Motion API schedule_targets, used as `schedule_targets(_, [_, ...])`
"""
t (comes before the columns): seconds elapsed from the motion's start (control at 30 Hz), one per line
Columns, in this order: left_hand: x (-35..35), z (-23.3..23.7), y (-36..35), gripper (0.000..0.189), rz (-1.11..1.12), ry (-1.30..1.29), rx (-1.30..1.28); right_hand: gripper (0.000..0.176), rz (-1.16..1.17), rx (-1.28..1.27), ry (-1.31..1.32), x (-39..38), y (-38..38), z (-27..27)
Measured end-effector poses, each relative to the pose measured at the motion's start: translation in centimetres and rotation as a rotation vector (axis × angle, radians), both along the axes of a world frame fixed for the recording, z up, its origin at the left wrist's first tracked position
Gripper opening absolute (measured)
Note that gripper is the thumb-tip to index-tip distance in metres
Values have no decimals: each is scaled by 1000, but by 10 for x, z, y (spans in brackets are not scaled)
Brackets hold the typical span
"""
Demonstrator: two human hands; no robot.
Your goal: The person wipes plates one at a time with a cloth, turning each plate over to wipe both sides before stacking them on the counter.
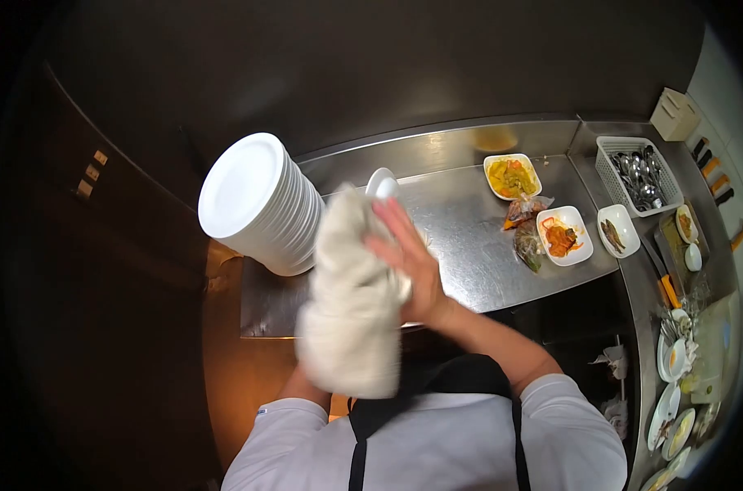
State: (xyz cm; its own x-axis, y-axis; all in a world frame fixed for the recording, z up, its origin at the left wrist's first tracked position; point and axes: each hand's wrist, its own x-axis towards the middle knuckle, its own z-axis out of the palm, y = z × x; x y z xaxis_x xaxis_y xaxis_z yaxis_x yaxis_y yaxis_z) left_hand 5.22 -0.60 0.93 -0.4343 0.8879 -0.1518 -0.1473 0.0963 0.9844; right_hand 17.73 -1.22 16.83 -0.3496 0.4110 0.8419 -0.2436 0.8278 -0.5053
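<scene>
A cream-white cloth (351, 303), smeared by motion, hangs bunched in front of my body above the counter's front edge. My right hand (412, 266) holds the cloth's right side, with its fingers pointing up and away from me. My left hand is hidden behind the cloth; only part of the left forearm (299, 386) shows. Just beyond my right fingertips is a small white dish-like object (383, 184), partly covered; whether it is held or resting cannot be told. Left of the cloth stands a tall stack of white plates (240, 188).
The steel counter (461, 237) carries a bowl of yellow food (512, 177), a bowl of red food (564, 236), tied food bags (527, 243) and a dish of small fish (617, 231). To the right are a cutlery basket (639, 176), an orange-handled knife (668, 290) and used plates (664, 416).
</scene>
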Motion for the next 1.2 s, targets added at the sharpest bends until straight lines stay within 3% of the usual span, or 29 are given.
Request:
schedule_targets(0.07, [3, 0, 4, 45, 32, 17, 4, 52, -77, -74, 53, -11, 30, 15])
schedule_targets(0.1, [3, 0, 7, 45, 46, 29, 5, 47, 23, -343, -17, -9, 42, 2])
schedule_targets(0.17, [3, 1, 11, 45, 78, 53, 10, 36, 59, -603, -81, -4, 46, -14])
schedule_targets(0.2, [3, 1, 13, 45, 86, 53, 11, 35, 23, -575, -88, 1, 36, -41])
schedule_targets(0.23, [1, 3, 15, 45, 101, 59, 17, 44, 75, -329, -153, 11, 29, -69])
schedule_targets(0.27, [-1, 3, 14, 45, 114, 59, 20, 53, 119, -283, -154, 15, 11, -84])
schedule_targets(0.37, [1, -3, 8, 44, 134, 59, 3, 83, 189, -162, -121, 18, -16, -52])
schedule_targets(0.43, [6, -11, 0, 44, 138, 42, -23, 75, 161, 78, -157, 18, 6, -1])
schedule_targets(0.53, [16, -26, -27, 44, 150, 20, -63, 67, 174, -136, -74, -6, 41, 14])
schedule_targets(0.57, [16, -29, -29, 44, 154, 17, -63, 60, 167, -322, -9, -14, 52, 3])
schedule_targets(0.6, [18, -32, -36, 44, 151, 14, -75, 52, 307, -679, -70, -17, 62, -12])
schedule_targets(0.63, [15, -33, -37, 44, 152, 18, -78, 43, 255, -713, -163, -15, 67, -19])
schedule_targets(0.7, [9, -31, -39, 44, 167, 16, -76, 30, 102, -616, -187, -12, 47, -54])
schedule_targets(0.73, [4, -29, -36, 44, 172, 20, -70, 35, 114, -673, -280, -6, 32, -81])
schedule_targets(0.77, [-2, -28, -32, 44, 176, 23, -65, 48, 189, -378, -257, 2, 16, -98])
schedule_targets(0.83, [-9, -25, -29, 44, 182, 36, -61, 69, 82, -187, -181, 2, -23, -86])
schedule_targets(0.9, [-14, -28, -39, 44, 179, 32, -80, 72, 141, -443, -229, -4, -40, -73])
schedule_targets(0.97, [-18, -33, -56, 44, 167, 29, -114, 67, 257, -310, -166, 5, -30, -62])
schedule_targets(1.0, [-17, -37, -64, 44, 160, 22, -130, 70, 244, 10, -59, 1, -19, -54])
schedule_targets(1.03, [-18, -41, -66, 44, 156, 18, -141, 61, 191, 2, -51, -6, -12, -48])
schedule_targets(1.17, [7, -64, -84, 43, 129, -34, -193, 64, 145, -195, -75, -26, 18, -46])
schedule_targets(1.2, [19, -69, -77, 43, 121, -48, -190, 63, 147, -356, -119, -27, 18, -51])
